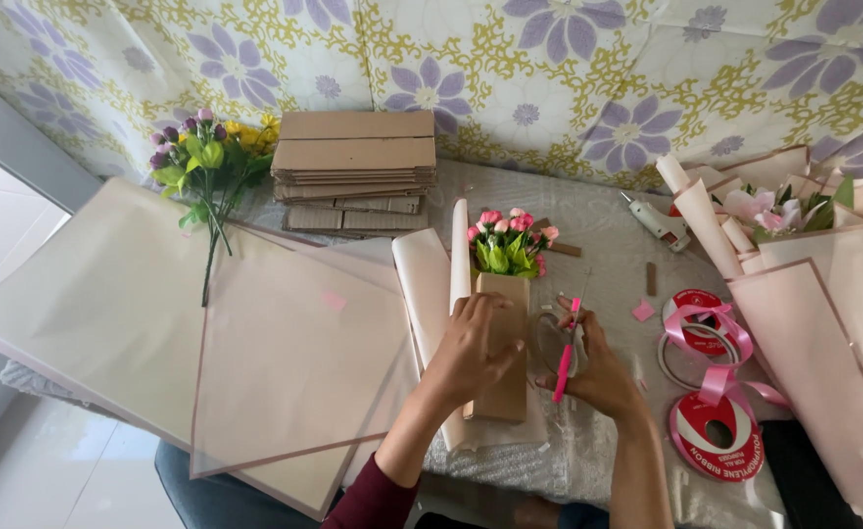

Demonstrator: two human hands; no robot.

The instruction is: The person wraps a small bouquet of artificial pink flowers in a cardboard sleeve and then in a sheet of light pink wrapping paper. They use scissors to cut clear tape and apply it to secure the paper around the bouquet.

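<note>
Two hands at work over a table (608,245) covered in pale lace cloth. The left hand (471,348) lies palm-down with fingers curled on a brown cardboard holder (503,338), which rests on a cream sheet of wrapping paper (431,284) near the table's front edge. A small bunch of pink flowers (510,240) with green leaves stands out of the holder's far end. The right hand (598,367), just right of the holder, is closed around a pair of pink-handled scissors (569,348); whether the blades are open cannot be told.

Left of the hands: large translucent beige wrapping sheets (285,362), overlapping and reaching over the table's edge. On their far corner, a loose bunch of purple and yellow flowers (201,157). Behind, a stack of flat brown cardboard pieces (353,162).

Right of the hands: two red spools of pink ribbon (716,431), one nearer than the other, with loose ribbon looping between them. Further back, a white glue gun (659,223). At the far right, finished bouquets wrapped in pink paper (823,294). A floral cloth (549,69) in purple and yellow hangs behind the table.
</note>
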